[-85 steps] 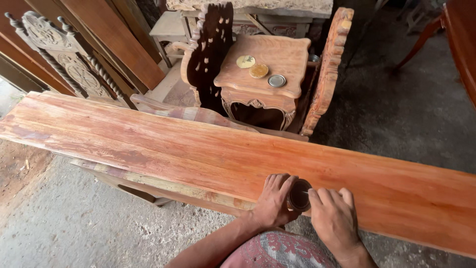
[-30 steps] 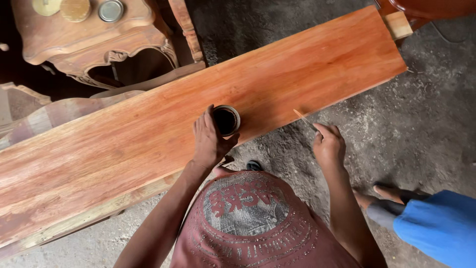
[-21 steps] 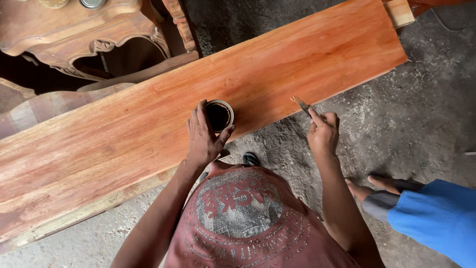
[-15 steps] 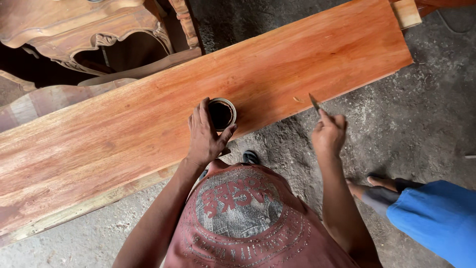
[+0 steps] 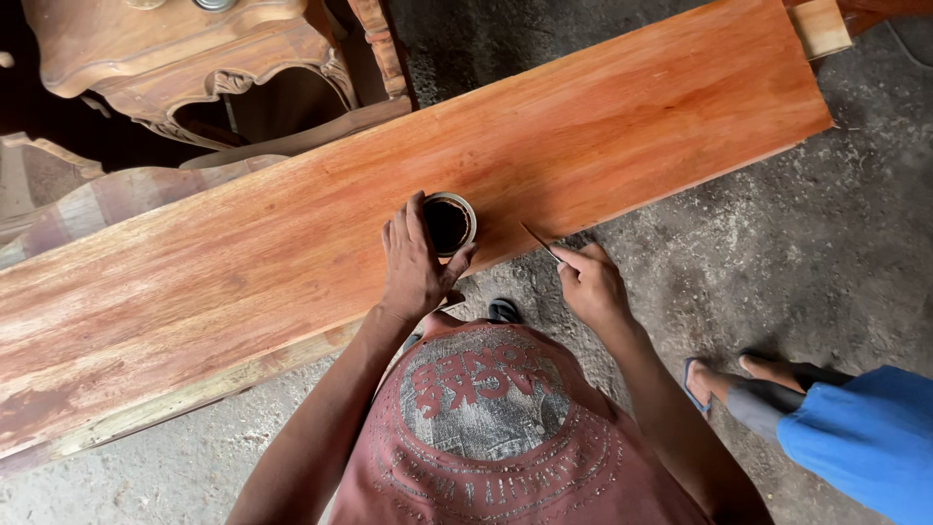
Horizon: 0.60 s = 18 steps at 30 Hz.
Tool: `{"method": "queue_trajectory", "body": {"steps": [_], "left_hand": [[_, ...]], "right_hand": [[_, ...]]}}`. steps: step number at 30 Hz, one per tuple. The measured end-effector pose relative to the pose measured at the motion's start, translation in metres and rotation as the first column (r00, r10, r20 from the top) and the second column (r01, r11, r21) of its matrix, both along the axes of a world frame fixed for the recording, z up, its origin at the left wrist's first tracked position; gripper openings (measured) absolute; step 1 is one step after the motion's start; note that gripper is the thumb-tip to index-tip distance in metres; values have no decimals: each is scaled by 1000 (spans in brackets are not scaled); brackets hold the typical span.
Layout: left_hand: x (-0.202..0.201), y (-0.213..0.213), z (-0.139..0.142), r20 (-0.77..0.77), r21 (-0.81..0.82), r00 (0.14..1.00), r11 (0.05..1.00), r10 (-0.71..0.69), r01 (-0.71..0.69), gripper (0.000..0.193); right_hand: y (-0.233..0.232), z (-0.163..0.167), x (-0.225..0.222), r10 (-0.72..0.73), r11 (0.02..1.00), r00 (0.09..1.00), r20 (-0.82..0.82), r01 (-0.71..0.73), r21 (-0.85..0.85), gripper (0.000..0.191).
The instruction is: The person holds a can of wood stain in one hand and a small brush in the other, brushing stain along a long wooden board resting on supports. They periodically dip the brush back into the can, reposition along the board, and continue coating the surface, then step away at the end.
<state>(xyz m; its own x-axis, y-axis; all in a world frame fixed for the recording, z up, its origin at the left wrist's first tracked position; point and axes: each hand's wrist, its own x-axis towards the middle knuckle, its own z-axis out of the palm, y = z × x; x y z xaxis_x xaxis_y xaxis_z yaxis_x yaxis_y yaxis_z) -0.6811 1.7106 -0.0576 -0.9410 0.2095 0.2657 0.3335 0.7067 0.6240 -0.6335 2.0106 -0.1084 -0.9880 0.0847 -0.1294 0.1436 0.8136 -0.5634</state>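
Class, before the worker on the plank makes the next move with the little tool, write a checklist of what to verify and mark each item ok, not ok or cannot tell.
1. Small round can stands upright on the plank: ok.
2. Left hand steadies the can from its side: ok.
3. Right hand pinches the thin tool, tip over the plank's near edge: ok.
4. Tool tip carries the can's dark contents: cannot tell.
5. Plank firmly supported underneath: cannot tell.
6. Nobody close to the work: not ok, another person's foot is beside the right arm.
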Motion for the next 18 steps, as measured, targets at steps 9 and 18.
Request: {"method": "queue_trajectory", "body": {"steps": [9, 18], "left_hand": [[3, 0, 2, 42, 20, 999, 999, 23, -24, 101], [35, -27, 22, -14, 120, 994, 987, 107, -105, 94]], "right_hand": [[-53, -16, -13, 133, 991, 956, -261, -133, 19, 35], [-75, 5, -24, 170, 985, 936, -308, -152, 82, 33]]}}
